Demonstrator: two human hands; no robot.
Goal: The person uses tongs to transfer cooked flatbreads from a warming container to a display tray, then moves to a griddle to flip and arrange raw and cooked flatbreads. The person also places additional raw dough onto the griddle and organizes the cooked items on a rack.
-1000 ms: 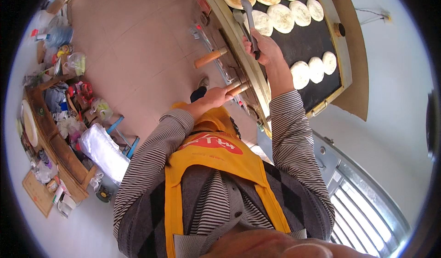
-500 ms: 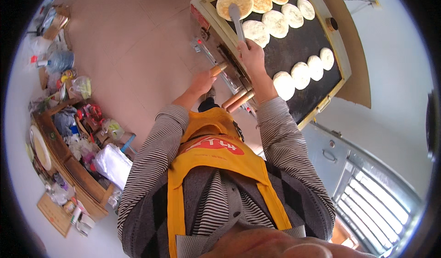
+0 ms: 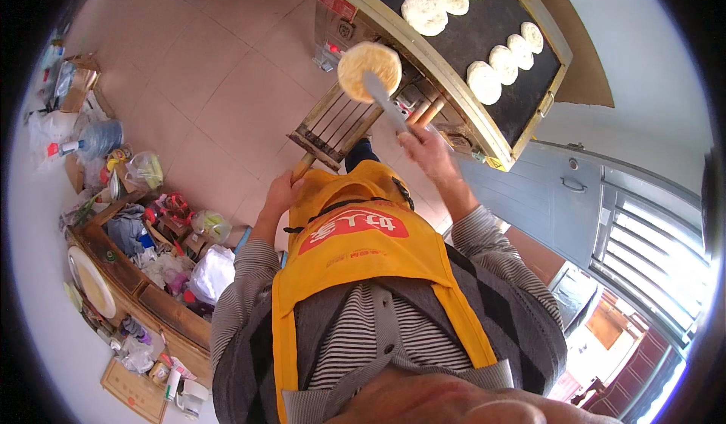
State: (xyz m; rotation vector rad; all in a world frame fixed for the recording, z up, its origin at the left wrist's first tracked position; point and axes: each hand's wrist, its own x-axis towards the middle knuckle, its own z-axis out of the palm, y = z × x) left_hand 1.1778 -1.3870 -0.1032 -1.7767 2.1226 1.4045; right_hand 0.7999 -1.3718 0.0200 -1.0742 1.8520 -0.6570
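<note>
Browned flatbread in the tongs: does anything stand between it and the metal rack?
Nothing visible does. The browned flatbread, held with the tongs in the right hand, overlaps the far end of the metal rack in this view; the left hand holds the wooden handle at the near end. Any height gap is unclear.

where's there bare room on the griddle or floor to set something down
On the griddle, a dark strip lies bare between the four-bread row and the other breads. The tiled floor is open between the metal rack and the left-hand clutter. Crowded: that clutter, and the bread rows themselves.
</note>
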